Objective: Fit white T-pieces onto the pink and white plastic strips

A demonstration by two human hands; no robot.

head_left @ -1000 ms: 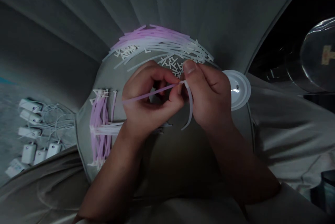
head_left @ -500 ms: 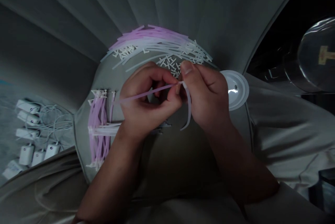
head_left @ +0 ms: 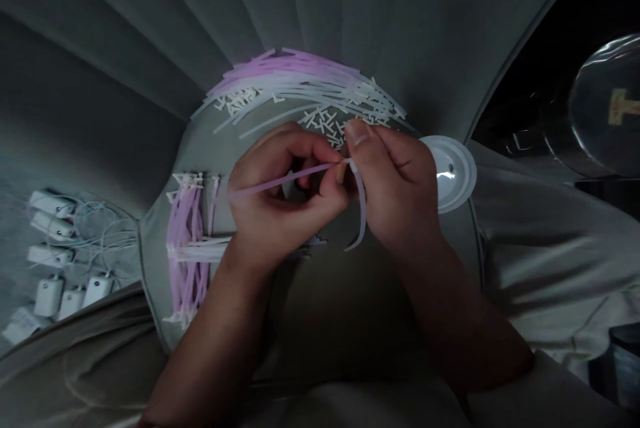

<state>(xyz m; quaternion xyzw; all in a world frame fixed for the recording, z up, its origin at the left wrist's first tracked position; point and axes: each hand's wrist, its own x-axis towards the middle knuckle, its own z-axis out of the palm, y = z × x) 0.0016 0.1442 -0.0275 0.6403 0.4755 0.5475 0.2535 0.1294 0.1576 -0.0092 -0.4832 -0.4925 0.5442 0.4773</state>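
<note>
Strip of thin pink plastic (head_left: 280, 183) sits pinched near its tip by left hand (head_left: 280, 220), right hand (head_left: 400, 181) gripping curved pale plastic strip (head_left: 361, 211) near its top, likely held short against flopping, small white branched plastic connectors (head_left: 326, 123) just beyond both hands, presumably for easy reach.

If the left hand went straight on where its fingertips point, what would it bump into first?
Probably the right hand, whose thumb lies just beyond the fingertips of the left hand, though depth is hard to judge here.
</note>
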